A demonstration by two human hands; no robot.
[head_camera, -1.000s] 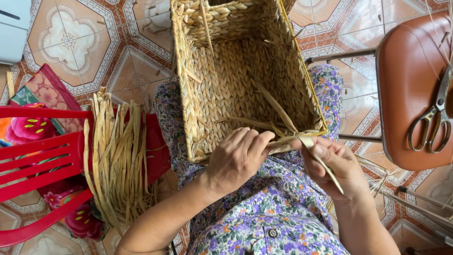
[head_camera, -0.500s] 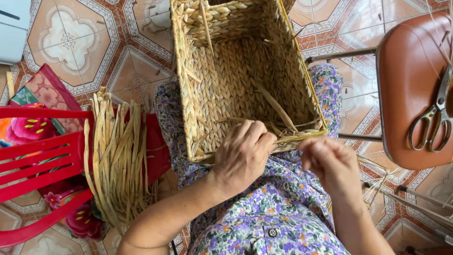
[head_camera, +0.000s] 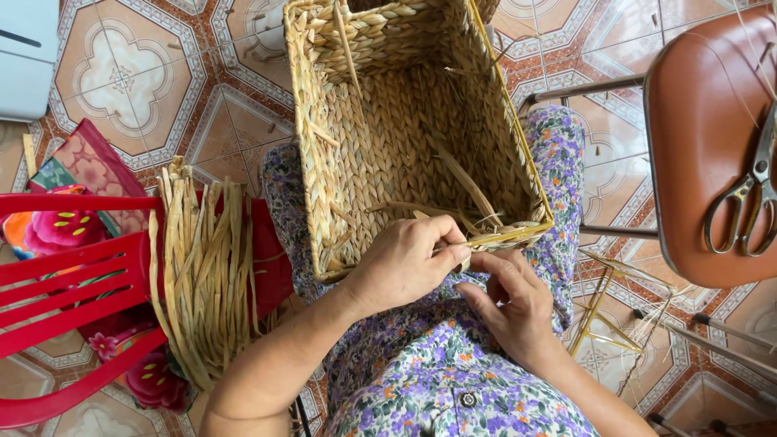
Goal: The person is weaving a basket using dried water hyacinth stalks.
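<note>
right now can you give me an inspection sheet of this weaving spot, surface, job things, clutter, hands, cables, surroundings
surface: patterned tile floor; work rests on the lap in a floral dress
job's things: rectangular woven basket, near rim unfinished, loose straw strands inside
clutter: bundle of dried straw draped over a red plastic chair; straw scraps on the floor at right
hands: left hand grips the basket's near rim; right hand pinches a strand at the rim
cables: nothing seen
surroundings: scissors on an orange-brown chair seat; floral cloth at left
</note>
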